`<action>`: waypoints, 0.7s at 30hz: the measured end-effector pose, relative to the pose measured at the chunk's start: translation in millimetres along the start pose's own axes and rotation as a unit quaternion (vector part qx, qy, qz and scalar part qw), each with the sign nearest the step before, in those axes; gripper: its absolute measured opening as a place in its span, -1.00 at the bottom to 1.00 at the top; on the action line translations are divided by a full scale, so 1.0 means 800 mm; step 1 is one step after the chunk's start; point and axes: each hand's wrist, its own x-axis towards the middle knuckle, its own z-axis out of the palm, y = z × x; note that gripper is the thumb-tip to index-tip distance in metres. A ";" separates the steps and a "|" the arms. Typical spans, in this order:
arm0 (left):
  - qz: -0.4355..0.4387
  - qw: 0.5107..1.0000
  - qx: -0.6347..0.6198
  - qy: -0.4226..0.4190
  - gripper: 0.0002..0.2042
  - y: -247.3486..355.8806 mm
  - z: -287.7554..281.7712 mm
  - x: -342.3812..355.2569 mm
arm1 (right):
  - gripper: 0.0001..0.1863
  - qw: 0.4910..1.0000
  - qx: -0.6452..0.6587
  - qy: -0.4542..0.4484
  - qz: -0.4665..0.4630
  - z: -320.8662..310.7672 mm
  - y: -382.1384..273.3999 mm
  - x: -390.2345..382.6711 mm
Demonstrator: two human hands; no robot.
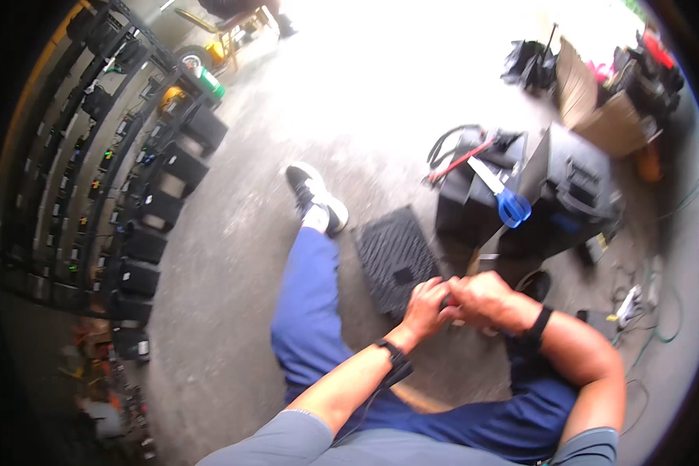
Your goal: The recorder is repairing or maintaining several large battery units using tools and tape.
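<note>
My left hand [424, 309] and my right hand [480, 297] meet in front of me, fingers closed and pressed together. A small dark bit shows between the fingertips, too little to name. Just beyond my left hand, a black ridged panel [388, 252] lies on the concrete floor. Blue-handled scissors [512, 207] rest on top of black boxy equipment [474, 210] past my right hand. Beside the scissors lies a thin red tool or bar [464, 158]; its kind is unclear.
A second black case [571, 186] stands at the right. Farther right are an open cardboard box [617, 124] and cables [664, 334] along the wall. Black metal shelving [85, 163] with devices fills the left side. My outstretched leg [307, 295] lies beside the panel.
</note>
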 end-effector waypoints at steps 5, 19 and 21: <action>-0.031 0.977 0.169 -0.123 -0.35 -0.008 0.006 -0.002 | -0.59 0.998 0.015 0.000 -0.057 0.000 -0.006 -0.002; -0.016 0.991 0.076 -0.105 -0.65 -0.024 -0.006 0.022 | -0.64 0.999 0.021 0.030 -0.039 -0.004 -0.008 0.020; -0.009 0.990 0.086 -0.112 -0.65 -0.026 -0.007 0.017 | -0.56 1.000 0.005 -0.007 -0.007 -0.001 -0.011 0.017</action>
